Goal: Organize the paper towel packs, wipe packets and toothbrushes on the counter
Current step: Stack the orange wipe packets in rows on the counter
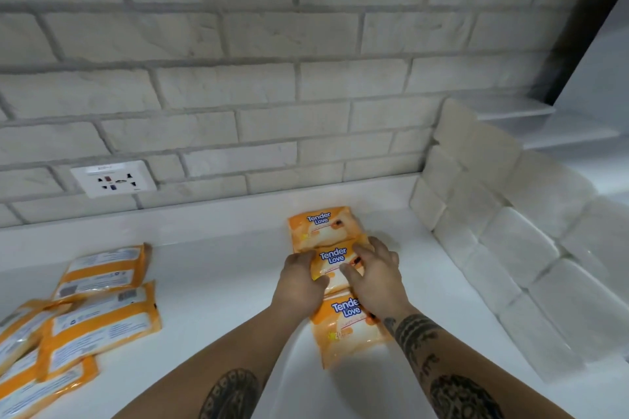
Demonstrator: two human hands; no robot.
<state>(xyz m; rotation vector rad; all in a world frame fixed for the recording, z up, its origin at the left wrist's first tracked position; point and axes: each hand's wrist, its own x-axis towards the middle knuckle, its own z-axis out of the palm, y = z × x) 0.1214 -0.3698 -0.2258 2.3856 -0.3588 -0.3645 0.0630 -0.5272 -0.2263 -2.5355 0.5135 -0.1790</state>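
Orange middle wipe packet [335, 260] of three, left hand [299, 281] gripping its nine o'clock edge, right hand [372, 279] resting spread on top, paper towel packs [510, 235] stacked at three o'clock.

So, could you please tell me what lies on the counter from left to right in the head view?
Loose pile of orange plastic wipe packets lying back-up → row of three face-up orange wipe packets → stacked white paper towel packs.
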